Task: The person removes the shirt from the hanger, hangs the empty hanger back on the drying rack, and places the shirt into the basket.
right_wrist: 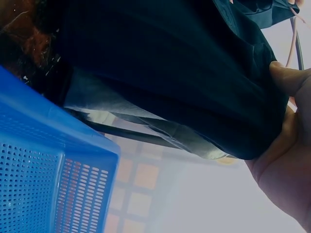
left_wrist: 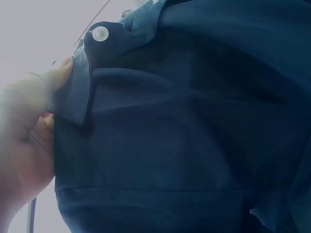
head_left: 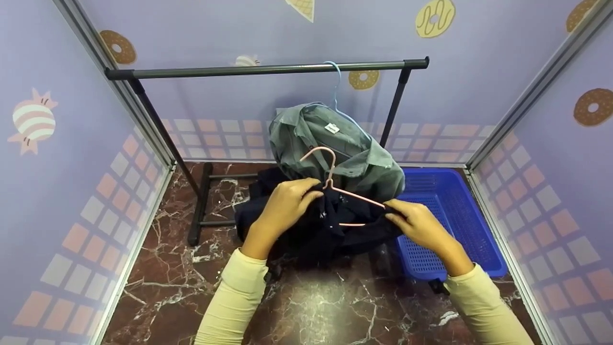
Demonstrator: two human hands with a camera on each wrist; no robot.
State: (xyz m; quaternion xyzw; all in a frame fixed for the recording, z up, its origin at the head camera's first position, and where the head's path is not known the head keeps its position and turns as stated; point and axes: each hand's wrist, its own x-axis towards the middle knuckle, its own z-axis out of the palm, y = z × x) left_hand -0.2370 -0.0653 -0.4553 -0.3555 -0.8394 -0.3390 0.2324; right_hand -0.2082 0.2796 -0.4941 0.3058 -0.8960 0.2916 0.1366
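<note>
Navy shirt (head_left: 316, 230), dark and bunched, hangs between both hands just in front of the clothes rack (head_left: 268, 70), above the brown marbled floor (head_left: 316, 306). Left of the rack's near foot the floor meets a lilac wall printed with sweets. The left hand (head_left: 282, 208) grips the shirt's collar side close to the neck of the pink hanger (head_left: 335, 189), fingers curled over the cloth; the left wrist view shows the thumb (left_wrist: 60, 73) pressed on a folded placket edge just beside a white button (left_wrist: 100, 33), so the fabric is pinched there. The pink hanger sits partly inside the navy shirt, its hook standing up in front of the rack and one arm sloping down toward the right. Behind it, a grey-green shirt (head_left: 335, 143) hangs from the rack's bar on a light blue hanger (head_left: 336, 84), drooping low so its lower part lies just behind the navy one. The right hand (head_left: 416, 223) pinches the navy shirt's shoulder at the end of the pink hanger's arm; the right wrist view shows its thumb (right_wrist: 286, 77) clamped on a fold of dark cloth. Right of the rack's base, a blue perforated basket (head_left: 459, 225) rests on the floor, under the right forearm.
</note>
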